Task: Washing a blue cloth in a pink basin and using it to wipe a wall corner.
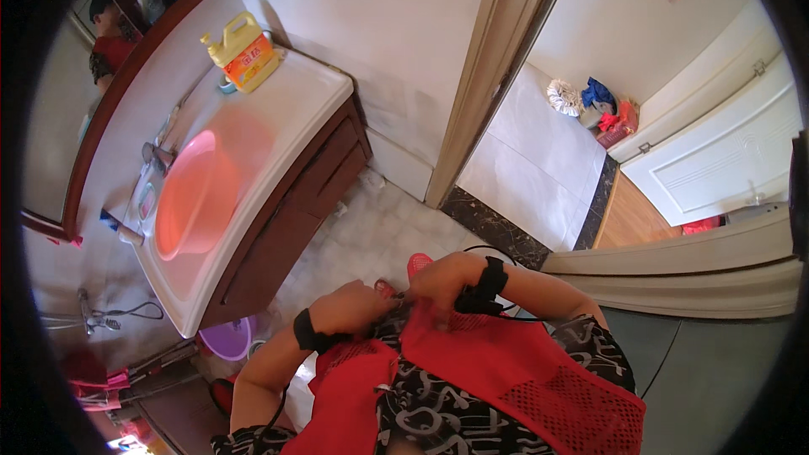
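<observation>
Both my hands meet in front of my chest, over the front of the red mesh vest [497, 354] worn over a black-and-white patterned shirt [447, 400]. My left hand [350, 307] is closed, with its fingertips hidden by the back of the hand; what it pinches does not show clearly. Close beside it, my right hand [442, 281] is bent down with curled fingers at the upper edge of the vest, slightly blurred. Black straps with thin cables circle both wrists. Below the hands, part of a red slipper [418, 263] shows on the floor.
To the left, a pink basin [198, 195] stands tilted in the white sink counter [312, 88], near a yellow jug [244, 52] with an orange label. A purple basin [227, 339] sits below. On the right are a doorway and a white door [716, 147].
</observation>
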A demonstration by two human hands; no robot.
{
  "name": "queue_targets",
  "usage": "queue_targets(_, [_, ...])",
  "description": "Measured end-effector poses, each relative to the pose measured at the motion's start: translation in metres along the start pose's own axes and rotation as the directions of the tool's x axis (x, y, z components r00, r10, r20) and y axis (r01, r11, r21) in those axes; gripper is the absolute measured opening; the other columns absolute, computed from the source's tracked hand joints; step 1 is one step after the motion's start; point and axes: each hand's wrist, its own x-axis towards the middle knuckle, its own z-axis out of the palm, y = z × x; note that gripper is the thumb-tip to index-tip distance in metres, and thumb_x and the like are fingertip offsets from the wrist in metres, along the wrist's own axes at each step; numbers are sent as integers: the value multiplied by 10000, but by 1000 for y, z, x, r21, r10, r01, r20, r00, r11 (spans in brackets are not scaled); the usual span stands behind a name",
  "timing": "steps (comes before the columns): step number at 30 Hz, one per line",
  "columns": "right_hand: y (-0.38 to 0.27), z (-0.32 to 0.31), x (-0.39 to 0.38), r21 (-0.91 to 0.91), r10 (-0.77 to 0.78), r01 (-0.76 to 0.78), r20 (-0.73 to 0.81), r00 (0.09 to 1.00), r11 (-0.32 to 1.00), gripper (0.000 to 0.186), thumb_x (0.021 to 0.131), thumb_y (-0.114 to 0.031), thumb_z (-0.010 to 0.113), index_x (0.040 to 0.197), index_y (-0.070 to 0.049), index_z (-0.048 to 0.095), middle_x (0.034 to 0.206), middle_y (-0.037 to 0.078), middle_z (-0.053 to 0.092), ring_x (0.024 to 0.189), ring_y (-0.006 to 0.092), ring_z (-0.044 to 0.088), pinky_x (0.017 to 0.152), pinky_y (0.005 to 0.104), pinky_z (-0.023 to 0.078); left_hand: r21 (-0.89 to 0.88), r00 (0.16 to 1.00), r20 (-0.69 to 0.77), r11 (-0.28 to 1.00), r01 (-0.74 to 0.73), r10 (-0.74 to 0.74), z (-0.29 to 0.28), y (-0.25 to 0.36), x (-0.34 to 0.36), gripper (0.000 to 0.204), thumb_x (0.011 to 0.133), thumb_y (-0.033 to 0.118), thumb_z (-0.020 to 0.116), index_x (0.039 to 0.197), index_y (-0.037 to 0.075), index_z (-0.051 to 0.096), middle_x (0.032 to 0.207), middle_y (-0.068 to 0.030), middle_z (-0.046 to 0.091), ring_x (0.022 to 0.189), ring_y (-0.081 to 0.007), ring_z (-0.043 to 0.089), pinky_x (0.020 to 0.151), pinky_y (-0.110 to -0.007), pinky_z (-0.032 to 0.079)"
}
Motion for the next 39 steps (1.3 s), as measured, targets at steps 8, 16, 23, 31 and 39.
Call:
queue_targets(8, [2,6,21,16,40,-39,-22,999,999,666,573,-336,805,1057,59,577,835,222,641,832,379,617,727,413,472,24,999,45,999,23,-24,-2,-10,-15,578,639,142,681,1194,126,517,787,-138,637,731,-338,634,630,-405,495])
queue_targets(16, [6,20,51,-121,26,-33,-62,998,992,680,553,-343,820,1068,42,599,939,201,651,928,347,620,770,426,484,-35,995,70,997,-69,72,12,-28,-27,675,634,169,682,1271,114,467,769,-169,630,726,-374,621,637,-435,493])
queue_targets(23, [13,-5,53,-33,33,-32,48,998,999,741,540,-352,824,1091,73,568,1167,224,536,1088,374,530,917,394,430,-90,993,116,996,23,-13,-3,-35,-24,672,658,178,680,1299,137,484,851,-195,639,787,-392,616,679,-448,495])
queue_targets(31, [15,-51,57,-40,-12,21,206,979,999,715,502,-398,821,1021,47,610,1008,211,617,955,373,597,822,428,467,-217,998,31,975,55,-49,-3,-47,-25,640,622,176,702,1219,81,493,763,-197,631,743,-378,620,642,-448,490])
queue_targets(39, [34,-67,42,-108,-52,77,219,974,991,706,499,-373,822,1007,63,600,919,216,636,888,357,617,756,419,480,-203,994,70,974,102,-89,-27,-50,-5,647,627,167,691,1235,89,482,802,-192,640,778,-379,620,656,-445,496])
